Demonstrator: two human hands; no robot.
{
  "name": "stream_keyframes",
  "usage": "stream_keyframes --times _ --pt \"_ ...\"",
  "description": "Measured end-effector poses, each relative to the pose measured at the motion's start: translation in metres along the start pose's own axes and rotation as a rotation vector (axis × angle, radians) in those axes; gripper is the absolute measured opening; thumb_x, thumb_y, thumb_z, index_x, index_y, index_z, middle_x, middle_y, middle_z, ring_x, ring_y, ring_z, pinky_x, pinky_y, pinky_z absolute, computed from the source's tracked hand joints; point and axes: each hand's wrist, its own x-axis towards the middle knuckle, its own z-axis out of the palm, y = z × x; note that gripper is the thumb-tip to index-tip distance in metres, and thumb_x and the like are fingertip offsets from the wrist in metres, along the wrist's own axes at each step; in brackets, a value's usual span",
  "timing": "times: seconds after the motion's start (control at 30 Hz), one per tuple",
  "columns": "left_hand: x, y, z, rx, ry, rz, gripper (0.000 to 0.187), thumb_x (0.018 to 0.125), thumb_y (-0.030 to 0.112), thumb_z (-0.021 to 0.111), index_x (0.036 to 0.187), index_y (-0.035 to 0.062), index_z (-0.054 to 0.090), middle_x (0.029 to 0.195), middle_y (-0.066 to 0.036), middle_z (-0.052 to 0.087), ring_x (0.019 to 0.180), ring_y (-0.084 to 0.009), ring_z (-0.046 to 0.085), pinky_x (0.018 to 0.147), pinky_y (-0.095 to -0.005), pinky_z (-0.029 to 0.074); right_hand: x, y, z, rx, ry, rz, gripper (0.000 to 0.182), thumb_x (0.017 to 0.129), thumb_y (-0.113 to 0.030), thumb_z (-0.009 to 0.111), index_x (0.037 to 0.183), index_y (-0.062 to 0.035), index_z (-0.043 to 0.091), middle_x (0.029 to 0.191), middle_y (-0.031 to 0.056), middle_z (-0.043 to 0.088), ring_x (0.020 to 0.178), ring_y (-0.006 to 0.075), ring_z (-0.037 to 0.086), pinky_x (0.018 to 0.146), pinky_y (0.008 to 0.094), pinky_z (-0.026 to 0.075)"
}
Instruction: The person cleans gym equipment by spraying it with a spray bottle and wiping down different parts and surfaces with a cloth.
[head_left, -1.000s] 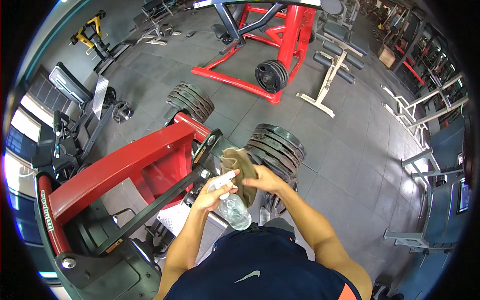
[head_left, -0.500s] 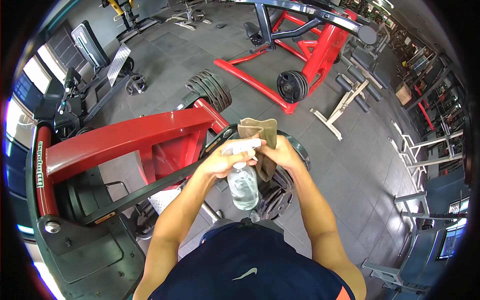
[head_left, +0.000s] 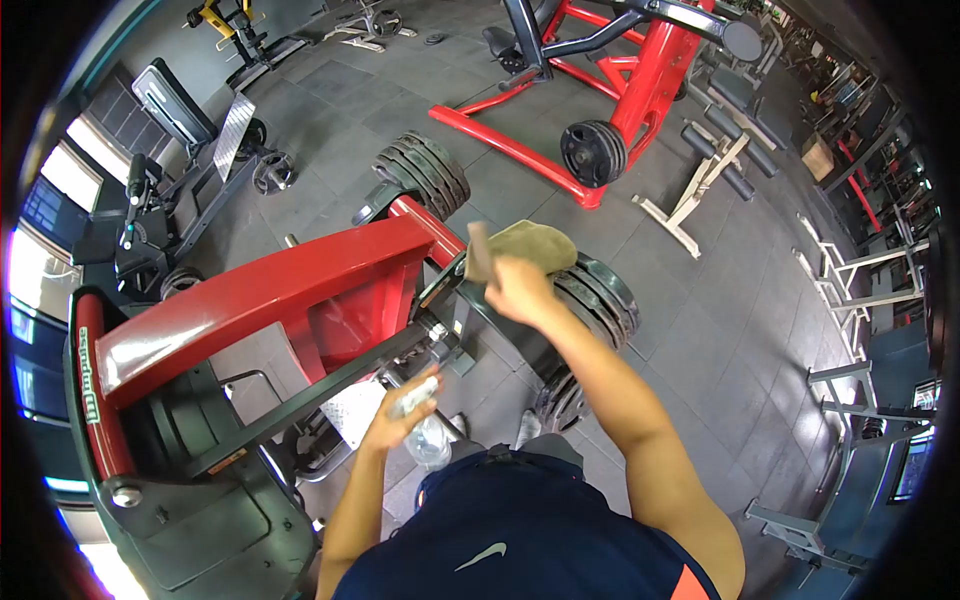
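Note:
My left hand (head_left: 398, 412) is wrapped round the neck of a clear spray bottle (head_left: 430, 444) with a white head, held low in front of my body. Farther forward, my right hand (head_left: 520, 290) grips an olive-brown cloth (head_left: 535, 245). The cloth spreads out beyond the fingers, over the end of the machine's red arm (head_left: 428, 230) and close to a stack of dark weight plates (head_left: 600, 300). Whether it touches the metal is hard to tell.
The red and black weight machine (head_left: 260, 290) fills the left side. Another stack of plates (head_left: 430, 170) sits on its far side. A second red frame (head_left: 520, 155) stands ahead, with a cream bench frame (head_left: 695, 195) to its right. Grey floor tiles (head_left: 700, 340) lie on the right.
My hands have moved apart. The left drew the spray bottle down and toward my body, while the right carried the cloth forward, where it now hangs loosely spread.

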Motion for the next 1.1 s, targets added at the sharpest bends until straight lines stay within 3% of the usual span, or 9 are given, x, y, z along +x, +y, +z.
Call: stream_keyframes --times 0.1,0.27,0.4,0.5,0.57,0.63,0.7,0.9,1.1 --pt "-0.038 -0.014 0.001 -0.065 0.111 -0.256 0.054 0.095 0.019 0.07 0.142 -0.0009 0.053 0.135 -0.014 0.062 0.115 -0.0222 0.065 0.088 -0.0305 0.052 -0.011 0.008 0.078 -0.025 -0.109 0.101 0.084 0.081 -0.042 0.077 0.147 -0.003 0.043 0.129 0.0218 0.052 0.122 0.0417 0.05 0.098 0.0547 0.042" --pt "-0.079 -0.073 -0.001 -0.434 0.275 -0.392 0.048 0.092 0.02 0.074 0.132 -0.0023 0.06 0.133 -0.016 0.063 0.113 -0.0226 0.066 0.083 -0.0316 0.053 0.02 0.049 0.163 -0.267 0.418 0.343 0.096 0.075 -0.061 0.076 0.142 0.0002 0.047 0.138 0.0246 0.049 0.129 0.0429 0.047 0.105 0.0562 0.038" --pt "-0.108 -0.117 -0.01 -0.48 0.359 -0.521 0.04 0.092 0.029 0.073 0.119 0.0005 0.066 0.134 -0.019 0.062 0.114 -0.0258 0.064 0.092 -0.0335 0.051 0.074 0.096 0.133 0.263 -0.161 0.44 0.123 0.054 -0.076 0.08 0.141 0.0036 0.046 0.131 0.03 0.06 0.125 0.0387 0.058 0.106 0.0469 0.046" --pt "-0.113 -0.131 -0.012 -0.487 0.401 -0.617 0.037 0.093 0.032 0.072 0.113 0.0015 0.067 0.134 -0.02 0.062 0.113 -0.024 0.064 0.092 -0.0328 0.05 0.11 0.147 0.17 0.3 -0.296 0.28 0.092 0.053 -0.072 0.08 0.123 -0.0143 0.069 0.122 0.0165 0.07 0.113 0.0361 0.066 0.096 0.0451 0.053" --pt "-0.115 -0.136 -0.008 -0.487 0.44 -0.69 0.037 0.093 0.034 0.072 0.111 0.0018 0.067 0.133 -0.02 0.063 0.112 -0.0218 0.063 0.092 -0.0324 0.049 0.086 0.118 0.129 0.342 -0.24 0.37 0.093 0.058 -0.07 0.078 0.126 -0.0071 0.066 0.116 0.02 0.071 0.114 0.0356 0.066 0.094 0.0464 0.053" --pt "-0.105 -0.131 -0.006 -0.298 0.33 -0.696 0.034 0.091 0.028 0.075 0.112 0.0032 0.065 0.113 -0.017 0.071 0.099 -0.0187 0.067 0.083 -0.031 0.052 0.054 0.098 0.166 0.081 0.147 0.347 0.067 0.08 -0.049 0.073 0.122 0.0014 0.06 0.123 0.023 0.067 0.105 0.0383 0.066 0.09 0.0453 0.053" --pt "-0.098 -0.114 0.004 -0.176 0.213 -0.73 0.032 0.089 0.022 0.076 0.113 0.0039 0.064 0.101 -0.014 0.074 0.09 -0.0176 0.069 0.077 -0.0302 0.054 0.024 0.085 0.184 -0.332 0.638 0.219 0.051 0.085 -0.042 0.071 0.116 -0.0023 0.062 0.119 0.019 0.067 0.1 0.0365 0.067 0.087 0.0446 0.053" --pt "-0.096 -0.112 0.014 -0.199 0.236 -0.813 0.028 0.089 0.011 0.074 0.113 0.0024 0.063 0.088 -0.012 0.074 0.08 -0.0209 0.073 0.071 -0.034 0.058 0.09 0.113 0.139 0.328 -0.207 0.473 0.058 0.083 -0.043 0.073 0.12 -0.0001 0.064 0.119 0.0165 0.068 0.101 0.0355 0.067 0.088 0.0437 0.052" --pt "-0.105 -0.13 0.014 -0.184 0.212 -0.885 0.026 0.092 0.01 0.071 0.115 0.0003 0.062 0.091 -0.014 0.074 0.082 -0.023 0.073 0.074 -0.0358 0.059 -0.019 0.102 0.197 -0.209 0.634 0.233 0.063 0.074 -0.048 0.076 0.114 0.0004 0.069 0.127 0.0207 0.065 0.11 0.0376 0.063 0.096 0.0503 0.046"
